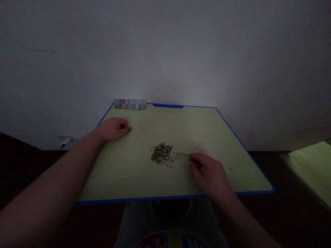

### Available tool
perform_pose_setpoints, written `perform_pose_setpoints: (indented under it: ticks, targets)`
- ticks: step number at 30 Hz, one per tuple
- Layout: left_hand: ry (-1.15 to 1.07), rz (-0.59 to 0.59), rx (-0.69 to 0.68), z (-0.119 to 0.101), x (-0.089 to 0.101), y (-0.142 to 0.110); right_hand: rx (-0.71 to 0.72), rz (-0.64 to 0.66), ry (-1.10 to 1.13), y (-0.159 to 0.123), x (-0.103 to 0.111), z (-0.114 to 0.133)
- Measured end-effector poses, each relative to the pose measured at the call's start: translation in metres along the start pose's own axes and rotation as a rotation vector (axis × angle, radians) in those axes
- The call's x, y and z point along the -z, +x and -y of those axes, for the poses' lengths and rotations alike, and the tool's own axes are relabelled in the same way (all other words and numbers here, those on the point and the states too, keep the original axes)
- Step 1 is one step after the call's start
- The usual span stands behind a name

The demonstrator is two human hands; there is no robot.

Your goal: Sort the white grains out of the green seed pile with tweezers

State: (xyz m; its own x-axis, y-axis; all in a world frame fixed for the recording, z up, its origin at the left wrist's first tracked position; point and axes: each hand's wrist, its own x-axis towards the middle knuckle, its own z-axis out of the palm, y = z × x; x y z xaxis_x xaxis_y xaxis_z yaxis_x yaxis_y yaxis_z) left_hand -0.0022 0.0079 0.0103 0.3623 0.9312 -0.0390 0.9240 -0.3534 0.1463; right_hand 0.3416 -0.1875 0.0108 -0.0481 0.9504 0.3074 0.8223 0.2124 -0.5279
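Note:
A small heap of dark greenish beans (161, 153) lies near the middle of a pale green desk (134, 172) with a blue rim. My right hand (210, 174) rests just right of the heap, fingers pinched on a thin curved metal tool (182, 155), likely tweezers, whose tip points at the beans. A faint patch of pale grains (200, 146) lies beyond that hand. My left hand (113, 128) lies on the desk's far left part with its fingers curled in, nothing visible in it.
The desk butts against a white wall (165, 51). A blurred label (130, 104) sits at its far edge. A second green surface (310, 165) shows at the right. A small reddish speck (230, 168) lies right of my right hand. The room is dim.

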Motion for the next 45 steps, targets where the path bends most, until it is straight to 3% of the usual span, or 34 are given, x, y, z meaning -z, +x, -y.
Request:
perform_pose_setpoints:
  ticks: [13,27,45]
  targets:
    - [0.004,-0.007,0.004,0.001,-0.002,0.001,0.018,-0.005,0.004,-0.025,0.003,0.002]
    - [0.006,-0.007,-0.007,-0.001,0.001,0.000,0.128,-0.059,-0.020,-0.025,0.005,0.014]
    - [0.013,-0.013,0.002,-0.002,0.000,-0.001,0.113,-0.042,0.004,-0.037,0.002,0.008]
